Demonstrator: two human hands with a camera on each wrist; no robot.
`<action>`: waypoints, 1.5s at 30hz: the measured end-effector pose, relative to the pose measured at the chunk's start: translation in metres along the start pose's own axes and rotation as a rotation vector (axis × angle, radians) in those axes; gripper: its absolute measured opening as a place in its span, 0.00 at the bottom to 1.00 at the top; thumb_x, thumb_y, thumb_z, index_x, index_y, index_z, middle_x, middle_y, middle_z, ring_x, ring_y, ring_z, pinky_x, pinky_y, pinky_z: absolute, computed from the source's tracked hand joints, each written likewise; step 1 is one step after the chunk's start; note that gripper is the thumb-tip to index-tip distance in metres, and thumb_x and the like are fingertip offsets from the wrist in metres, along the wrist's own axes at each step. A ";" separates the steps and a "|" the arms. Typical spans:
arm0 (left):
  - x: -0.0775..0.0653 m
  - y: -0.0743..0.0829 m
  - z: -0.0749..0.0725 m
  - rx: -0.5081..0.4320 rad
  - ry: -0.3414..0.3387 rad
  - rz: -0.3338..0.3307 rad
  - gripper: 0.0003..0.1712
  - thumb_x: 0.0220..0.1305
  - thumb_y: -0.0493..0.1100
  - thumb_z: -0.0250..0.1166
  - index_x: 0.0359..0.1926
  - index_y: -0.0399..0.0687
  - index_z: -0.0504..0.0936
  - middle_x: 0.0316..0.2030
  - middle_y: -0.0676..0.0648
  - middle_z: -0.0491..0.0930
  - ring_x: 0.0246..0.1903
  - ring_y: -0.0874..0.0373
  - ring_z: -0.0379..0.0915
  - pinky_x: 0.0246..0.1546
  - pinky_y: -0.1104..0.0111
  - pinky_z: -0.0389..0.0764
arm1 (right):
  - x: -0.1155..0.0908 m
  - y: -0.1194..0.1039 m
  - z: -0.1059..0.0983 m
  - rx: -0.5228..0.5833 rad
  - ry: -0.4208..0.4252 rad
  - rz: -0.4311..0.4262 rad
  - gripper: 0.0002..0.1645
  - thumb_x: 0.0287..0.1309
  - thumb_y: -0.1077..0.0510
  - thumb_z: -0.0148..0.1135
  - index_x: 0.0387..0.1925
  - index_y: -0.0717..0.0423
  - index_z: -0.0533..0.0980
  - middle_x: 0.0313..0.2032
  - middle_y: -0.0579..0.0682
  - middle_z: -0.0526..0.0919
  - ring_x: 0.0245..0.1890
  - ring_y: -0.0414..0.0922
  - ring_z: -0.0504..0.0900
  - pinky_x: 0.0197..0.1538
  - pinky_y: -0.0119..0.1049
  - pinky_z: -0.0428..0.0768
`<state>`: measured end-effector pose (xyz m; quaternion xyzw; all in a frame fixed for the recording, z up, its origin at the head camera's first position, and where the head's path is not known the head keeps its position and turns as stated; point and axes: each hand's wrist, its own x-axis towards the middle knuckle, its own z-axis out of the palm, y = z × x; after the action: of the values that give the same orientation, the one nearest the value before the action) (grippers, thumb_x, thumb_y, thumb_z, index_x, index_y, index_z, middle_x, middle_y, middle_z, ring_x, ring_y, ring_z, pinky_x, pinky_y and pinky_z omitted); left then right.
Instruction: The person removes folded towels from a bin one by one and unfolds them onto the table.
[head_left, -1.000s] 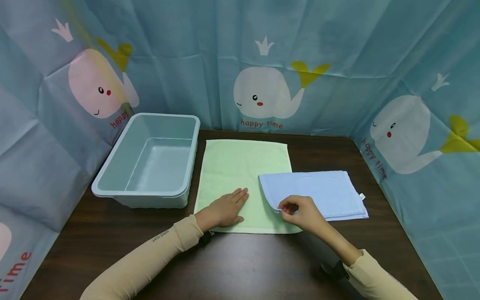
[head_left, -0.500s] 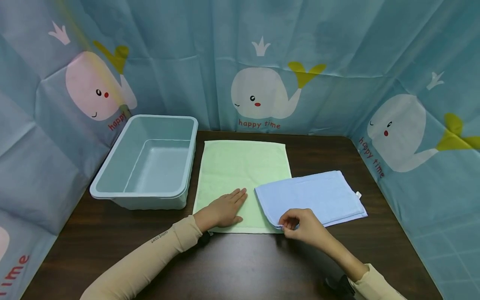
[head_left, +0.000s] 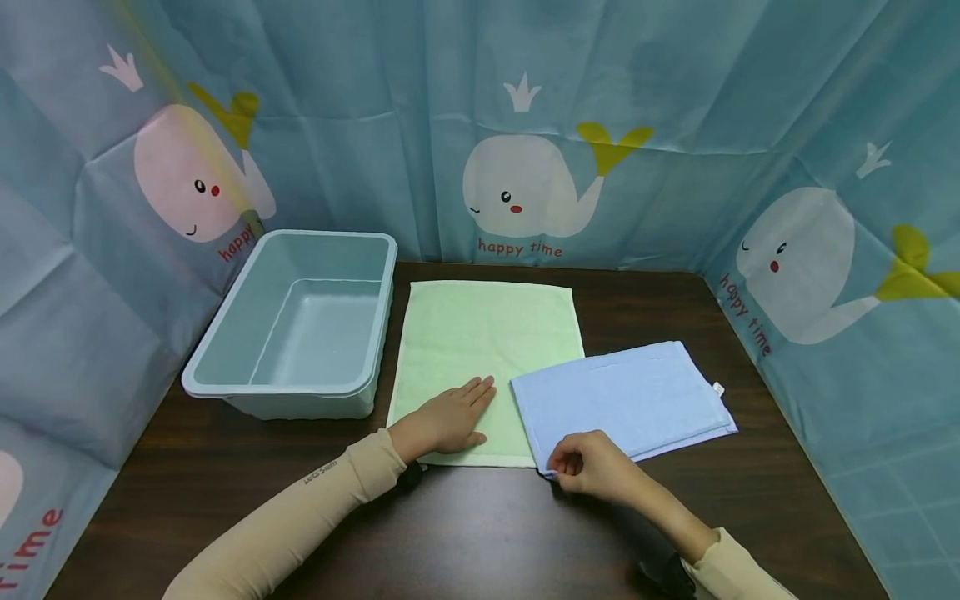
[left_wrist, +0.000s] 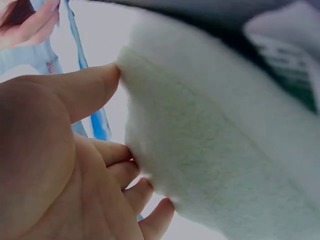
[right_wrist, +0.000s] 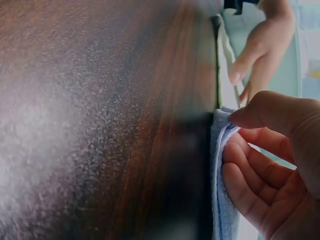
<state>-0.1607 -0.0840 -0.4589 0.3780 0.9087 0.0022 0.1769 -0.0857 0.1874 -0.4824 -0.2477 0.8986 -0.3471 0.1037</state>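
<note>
A pale green towel [head_left: 487, 325] lies spread flat on the dark wooden table. My left hand [head_left: 448, 418] rests on its lower part, fingers straight and palm down. Over its right side lies a folded light blue towel [head_left: 626, 396], set at a slant, with a small white tag at its right end. My right hand [head_left: 596, 468] pinches the blue towel's near left corner between thumb and fingers, close over the green towel's near edge. In the right wrist view, the folded layers of the blue towel [right_wrist: 220, 150] show at the thumb tip.
A grey-blue plastic basin [head_left: 315, 333] stands to the left of the green towel, with nothing in it. A blue curtain [head_left: 375, 150] printed with whales hangs behind and on both sides of the table. Bare dark tabletop [head_left: 480, 533] shows in front of the towels.
My right hand has drawn the blue towel's near left corner toward me and slightly left, so the towel now slants. My left hand has stayed in place on the green towel.
</note>
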 end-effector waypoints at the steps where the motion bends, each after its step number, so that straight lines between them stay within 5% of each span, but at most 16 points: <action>1: 0.001 0.000 0.000 0.001 -0.001 -0.003 0.44 0.71 0.57 0.57 0.77 0.40 0.52 0.79 0.42 0.48 0.79 0.49 0.45 0.76 0.59 0.58 | 0.000 0.000 0.000 -0.004 0.001 -0.002 0.07 0.47 0.66 0.70 0.28 0.51 0.83 0.22 0.38 0.81 0.24 0.26 0.74 0.29 0.25 0.78; 6: 0.003 0.003 -0.002 -0.006 0.002 -0.010 0.44 0.72 0.57 0.56 0.77 0.41 0.51 0.79 0.44 0.47 0.79 0.50 0.44 0.76 0.59 0.59 | 0.000 -0.001 0.002 -0.023 0.004 -0.005 0.06 0.48 0.65 0.70 0.28 0.51 0.83 0.23 0.38 0.81 0.24 0.26 0.74 0.29 0.24 0.78; 14: 0.013 0.019 -0.012 -0.014 0.106 0.099 0.44 0.72 0.56 0.57 0.77 0.41 0.52 0.79 0.44 0.48 0.79 0.48 0.45 0.74 0.55 0.62 | -0.001 -0.001 0.002 -0.039 0.016 -0.012 0.06 0.48 0.65 0.70 0.28 0.52 0.83 0.23 0.38 0.81 0.24 0.29 0.76 0.29 0.24 0.78; 24: 0.026 0.029 -0.002 0.043 0.021 0.107 0.44 0.72 0.59 0.54 0.78 0.45 0.50 0.80 0.47 0.46 0.80 0.52 0.42 0.76 0.56 0.57 | -0.006 0.009 -0.009 0.101 -0.022 -0.001 0.08 0.53 0.62 0.71 0.37 0.53 0.85 0.29 0.42 0.85 0.29 0.29 0.79 0.33 0.28 0.82; 36: 0.030 0.029 0.002 0.083 0.012 0.098 0.45 0.72 0.62 0.53 0.79 0.47 0.49 0.80 0.48 0.45 0.80 0.53 0.41 0.75 0.57 0.59 | -0.062 0.072 -0.110 -0.063 0.391 0.465 0.14 0.60 0.56 0.68 0.44 0.60 0.85 0.40 0.58 0.89 0.30 0.26 0.78 0.32 0.26 0.78; 45: 0.031 0.029 0.000 0.075 0.003 0.099 0.45 0.71 0.62 0.54 0.79 0.47 0.49 0.80 0.48 0.45 0.80 0.53 0.41 0.75 0.57 0.59 | -0.109 0.124 -0.137 -0.191 0.527 0.571 0.18 0.61 0.54 0.68 0.45 0.66 0.83 0.42 0.67 0.86 0.27 0.23 0.73 0.28 0.22 0.76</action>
<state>-0.1605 -0.0418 -0.4652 0.4288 0.8887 -0.0224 0.1611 -0.0877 0.4011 -0.4637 0.1009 0.9553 -0.2709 -0.0614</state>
